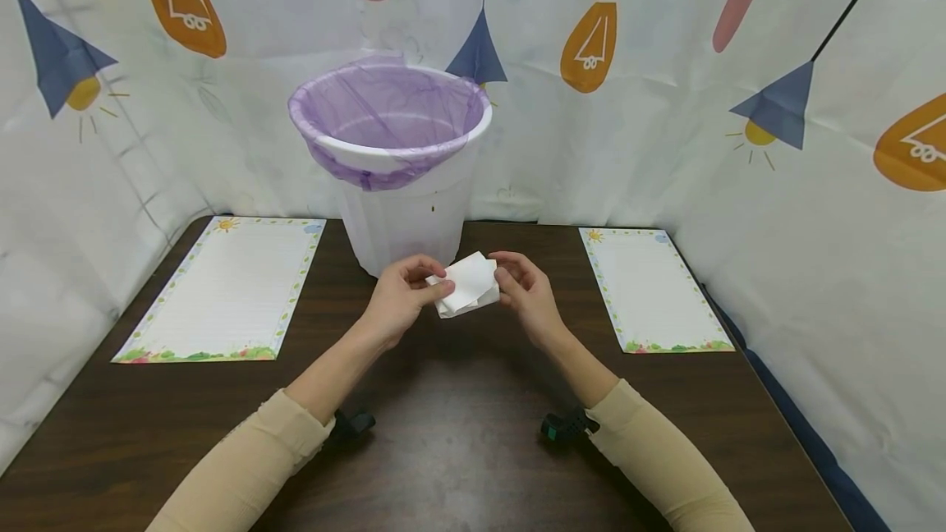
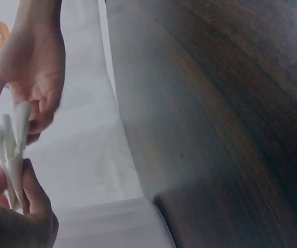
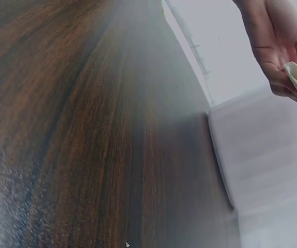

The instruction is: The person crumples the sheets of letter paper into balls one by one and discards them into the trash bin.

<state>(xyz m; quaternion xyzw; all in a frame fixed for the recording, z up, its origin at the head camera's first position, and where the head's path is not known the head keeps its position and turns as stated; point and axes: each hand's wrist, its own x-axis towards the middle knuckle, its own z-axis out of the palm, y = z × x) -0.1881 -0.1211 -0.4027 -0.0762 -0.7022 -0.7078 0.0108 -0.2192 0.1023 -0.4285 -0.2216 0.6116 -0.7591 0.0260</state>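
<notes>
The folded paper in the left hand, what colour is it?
The folded paper looks white; it shows best in the head view.

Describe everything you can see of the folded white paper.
The folded white paper is a flattened packet of uneven layers with angled corners; it looks thin. In the left wrist view, its layers fan apart at one end. It is held above the dark table, in front of the white bin. The left hand pinches one side; the right hand is at the opposite edge, its contact unclear.
</notes>
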